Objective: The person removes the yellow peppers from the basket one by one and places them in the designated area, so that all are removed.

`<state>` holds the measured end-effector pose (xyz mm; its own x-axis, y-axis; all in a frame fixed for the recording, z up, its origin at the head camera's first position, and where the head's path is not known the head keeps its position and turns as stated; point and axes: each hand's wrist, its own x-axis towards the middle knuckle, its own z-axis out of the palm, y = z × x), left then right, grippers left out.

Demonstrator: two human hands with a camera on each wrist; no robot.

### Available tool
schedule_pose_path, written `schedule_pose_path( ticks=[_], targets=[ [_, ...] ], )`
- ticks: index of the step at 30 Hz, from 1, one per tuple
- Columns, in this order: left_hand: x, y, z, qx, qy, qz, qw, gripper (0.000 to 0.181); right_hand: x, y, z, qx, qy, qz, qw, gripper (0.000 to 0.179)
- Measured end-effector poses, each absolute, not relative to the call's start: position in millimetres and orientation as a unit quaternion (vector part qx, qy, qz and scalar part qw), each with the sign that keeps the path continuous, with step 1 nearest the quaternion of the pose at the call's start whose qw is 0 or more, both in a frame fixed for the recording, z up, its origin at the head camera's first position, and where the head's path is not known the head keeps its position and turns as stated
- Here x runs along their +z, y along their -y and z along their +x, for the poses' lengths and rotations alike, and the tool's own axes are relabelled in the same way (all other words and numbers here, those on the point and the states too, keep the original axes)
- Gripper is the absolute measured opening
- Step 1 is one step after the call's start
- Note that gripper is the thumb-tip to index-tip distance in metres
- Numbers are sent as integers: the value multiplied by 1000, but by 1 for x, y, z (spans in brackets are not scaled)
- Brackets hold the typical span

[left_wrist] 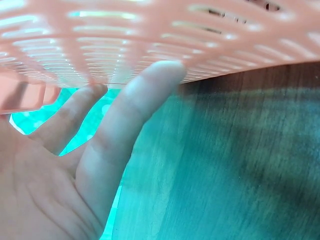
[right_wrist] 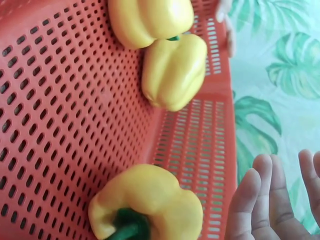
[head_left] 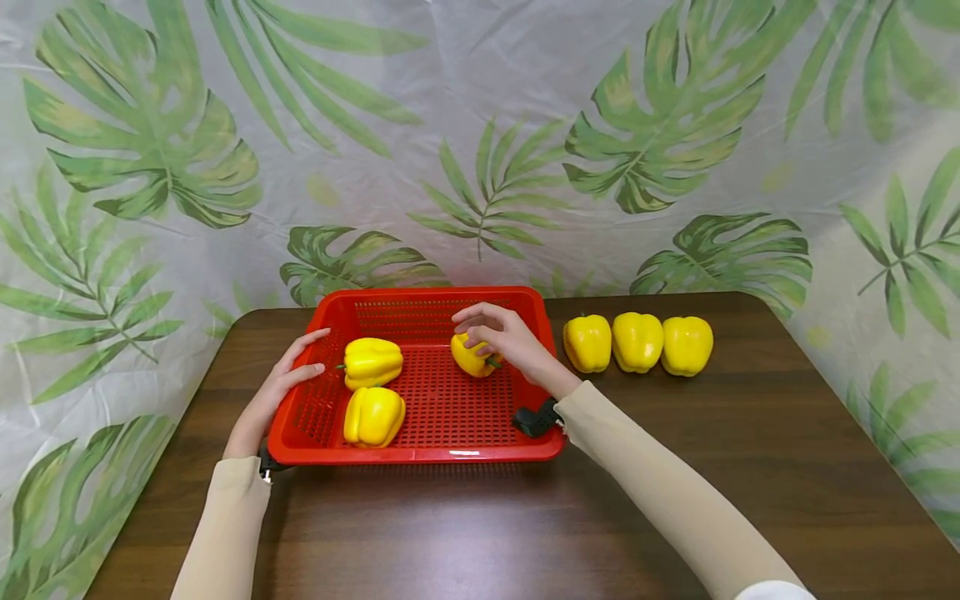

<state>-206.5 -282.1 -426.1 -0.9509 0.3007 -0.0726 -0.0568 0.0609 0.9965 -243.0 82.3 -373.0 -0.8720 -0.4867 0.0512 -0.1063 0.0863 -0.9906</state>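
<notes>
A red perforated basket [head_left: 420,455] holds three yellow bell peppers. Two of them, an upper pepper [head_left: 373,363] and a lower pepper [head_left: 375,417], lie together on its left side. My right hand [head_left: 517,342] hovers over the third pepper [head_left: 471,358], in the basket's right half, and partly covers it in the head view. In the right wrist view its fingers [right_wrist: 280,205] are loosely extended beside that pepper [right_wrist: 150,195], holding nothing. At the basket's left rim rests my left hand [head_left: 273,392], its thumb [left_wrist: 135,105] and a finger extended against the side wall.
Three more yellow bell peppers stand in a row right of the basket: a left one [head_left: 587,343], a middle one [head_left: 637,342] and a right one [head_left: 686,346]. The brown wooden table [head_left: 465,533] backs onto a leaf-patterned cloth [head_left: 495,167].
</notes>
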Motion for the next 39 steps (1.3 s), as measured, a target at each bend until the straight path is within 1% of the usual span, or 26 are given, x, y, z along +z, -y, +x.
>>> schedule_pose_path(
  ticks=[7,16,28,39],
  targets=[
    [-427,283,-206,681,-715,85,134,56,-380,-68,-245,-608,-745,-220,164,28],
    [-428,284,-207,680,-715,88,133,56,-385,-52,-243,-573,-749,-254,214,30],
    [-429,285,-207,680,-716,91,130,57,-390,-34,-240,-525,-741,-304,287,39],
    [-427,283,-207,680,-716,90,131,55,-396,-15,-236,-433,-749,-353,355,48]
  ],
)
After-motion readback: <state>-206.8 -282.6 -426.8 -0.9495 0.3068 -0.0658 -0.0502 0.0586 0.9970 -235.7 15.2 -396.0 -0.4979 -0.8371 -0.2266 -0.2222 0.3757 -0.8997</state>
